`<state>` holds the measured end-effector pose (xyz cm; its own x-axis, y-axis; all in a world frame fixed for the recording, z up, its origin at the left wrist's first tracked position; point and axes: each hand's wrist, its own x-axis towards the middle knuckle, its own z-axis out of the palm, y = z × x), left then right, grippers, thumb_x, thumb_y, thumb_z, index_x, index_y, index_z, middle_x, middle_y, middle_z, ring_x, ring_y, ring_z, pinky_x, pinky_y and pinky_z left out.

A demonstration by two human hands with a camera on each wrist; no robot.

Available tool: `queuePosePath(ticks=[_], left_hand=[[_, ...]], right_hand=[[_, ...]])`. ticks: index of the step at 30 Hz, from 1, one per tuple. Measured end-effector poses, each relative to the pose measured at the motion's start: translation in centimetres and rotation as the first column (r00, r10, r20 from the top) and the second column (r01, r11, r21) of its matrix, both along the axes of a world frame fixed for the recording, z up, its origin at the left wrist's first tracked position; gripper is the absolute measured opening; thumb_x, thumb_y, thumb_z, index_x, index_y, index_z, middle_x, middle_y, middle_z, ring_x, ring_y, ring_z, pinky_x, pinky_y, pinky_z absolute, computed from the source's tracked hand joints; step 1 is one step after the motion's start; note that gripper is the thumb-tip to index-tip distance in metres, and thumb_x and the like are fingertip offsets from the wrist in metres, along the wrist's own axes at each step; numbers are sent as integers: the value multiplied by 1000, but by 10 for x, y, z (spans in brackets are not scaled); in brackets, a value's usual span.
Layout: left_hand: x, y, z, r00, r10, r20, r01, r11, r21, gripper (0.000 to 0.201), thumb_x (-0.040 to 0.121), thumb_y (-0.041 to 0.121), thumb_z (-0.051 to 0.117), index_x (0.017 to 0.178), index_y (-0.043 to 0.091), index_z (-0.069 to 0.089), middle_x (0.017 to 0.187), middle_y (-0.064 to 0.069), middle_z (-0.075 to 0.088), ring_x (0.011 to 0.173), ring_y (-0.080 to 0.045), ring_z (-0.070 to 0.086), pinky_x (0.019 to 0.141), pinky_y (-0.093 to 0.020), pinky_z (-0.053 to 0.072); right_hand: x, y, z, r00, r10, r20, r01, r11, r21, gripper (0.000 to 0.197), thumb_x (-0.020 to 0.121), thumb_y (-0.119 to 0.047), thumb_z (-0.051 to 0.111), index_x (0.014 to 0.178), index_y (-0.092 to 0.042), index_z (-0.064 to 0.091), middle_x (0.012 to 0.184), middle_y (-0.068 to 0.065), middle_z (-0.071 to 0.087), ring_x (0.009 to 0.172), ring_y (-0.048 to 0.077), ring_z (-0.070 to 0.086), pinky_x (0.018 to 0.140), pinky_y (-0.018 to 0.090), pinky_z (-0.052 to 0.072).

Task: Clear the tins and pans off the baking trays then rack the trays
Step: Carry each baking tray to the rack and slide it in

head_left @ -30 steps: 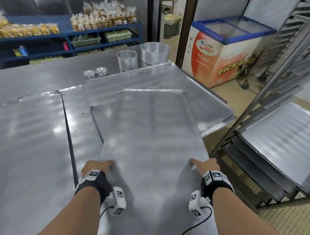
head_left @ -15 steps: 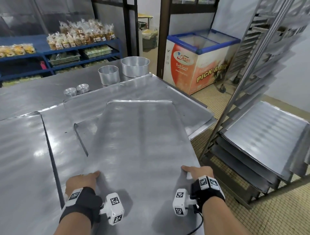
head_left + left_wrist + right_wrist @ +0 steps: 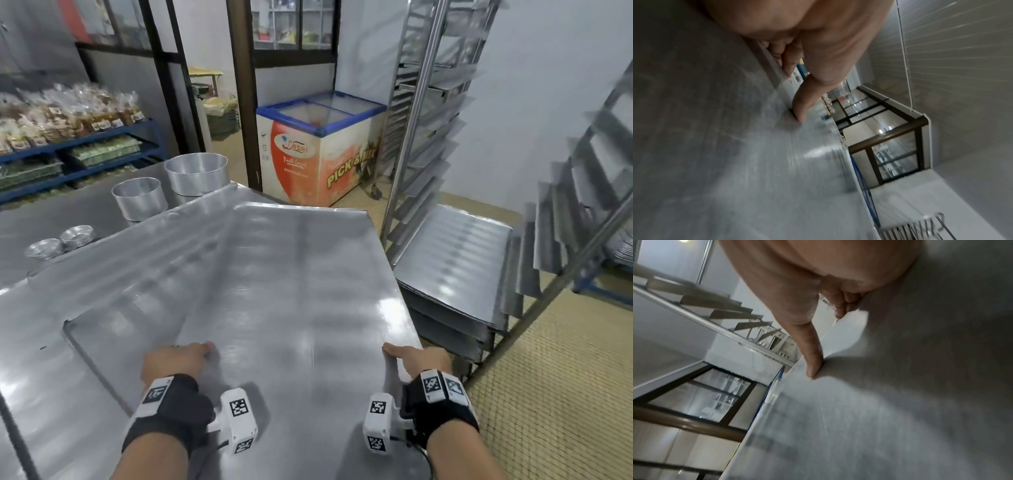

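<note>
I hold a large bare metal baking tray by its near edge, lifted above the table and angled toward the right. My left hand grips its left edge, thumb on top and fingers curled underneath. My right hand grips the right edge the same way, thumb pressed on the tray. More trays lie on the table beneath. Two tall round pans and small tins stand on the table at the back left. The tray rack stands to the right.
Several trays lie stacked in the rack's low slots, their ends sticking out toward me. A second rack post slants at far right. A chest freezer stands behind the table. Blue shelves of packed goods line the left wall.
The tray has lifted off the table stack and swung right toward the rack, both hands keeping their grip. My view has turned right, bringing the rack closer.
</note>
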<state>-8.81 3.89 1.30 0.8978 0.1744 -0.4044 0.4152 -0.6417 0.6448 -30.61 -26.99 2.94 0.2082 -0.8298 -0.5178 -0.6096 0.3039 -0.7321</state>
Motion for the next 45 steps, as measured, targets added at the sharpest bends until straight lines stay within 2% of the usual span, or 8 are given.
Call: queuePosePath(ticks=[7,11,14,18,23,28,37,45], left_hand=[[4,-74,2,972,-235,18,235,972,20,42,82,37,78,101,0,74,117,-21,71,100,-36,65,81,-34,46],[1,-112,-2,939,-344,6,343,938,57,50,84,44,75,113,4,73,127,-17,68,117,-36,62,81,-31,40],[-6,-136,-6,914,-405,-21,404,914,-46,43,81,34,80,104,-1,73,113,-21,71,96,-36,65,76,-31,39],[-11,-162,-16,878,-477,-50,475,879,-41,40,76,34,84,93,-1,73,102,-17,73,78,-30,55,73,-31,41],[-24,-193,-16,862,-504,-48,503,864,-31,29,79,20,82,87,-1,64,95,-17,65,81,-33,53,73,-32,40],[-28,-221,-20,822,-569,-28,567,822,-46,41,81,23,80,106,-8,71,110,-26,71,102,-41,67,78,-37,49],[-17,-293,-31,827,-550,-116,553,833,-11,36,80,21,81,98,-7,68,102,-21,70,92,-38,62,74,-33,43],[1,-370,-42,829,-547,-121,553,832,29,37,79,26,82,93,-4,66,90,-17,66,81,-35,60,75,-32,47]], right_hand=[[-59,-7,4,971,-236,25,236,971,33,62,66,-24,90,109,11,62,98,18,65,85,35,61,81,39,53],[-90,-5,9,929,-365,63,361,930,63,44,67,-21,89,91,7,64,80,15,66,70,31,63,68,36,55],[-112,-1,14,882,-464,86,456,884,99,31,74,-6,83,76,4,54,68,8,54,59,24,53,49,24,49],[-131,-1,9,842,-539,31,533,839,112,39,71,-7,86,71,-3,47,70,8,56,66,31,59,80,48,56],[-143,-7,1,820,-567,-81,573,814,99,76,63,-19,92,124,8,55,122,24,62,106,44,61,94,52,50],[-150,-31,-9,786,-611,-97,618,775,132,86,59,-22,93,131,4,53,123,25,63,105,46,61,91,58,51],[-146,-109,-17,790,-600,-126,612,781,122,38,72,-10,86,72,5,51,73,15,64,60,30,58,63,39,51],[-124,-196,-32,817,-562,-128,575,809,124,41,73,-17,85,90,8,57,91,22,67,75,37,62,78,44,54]])
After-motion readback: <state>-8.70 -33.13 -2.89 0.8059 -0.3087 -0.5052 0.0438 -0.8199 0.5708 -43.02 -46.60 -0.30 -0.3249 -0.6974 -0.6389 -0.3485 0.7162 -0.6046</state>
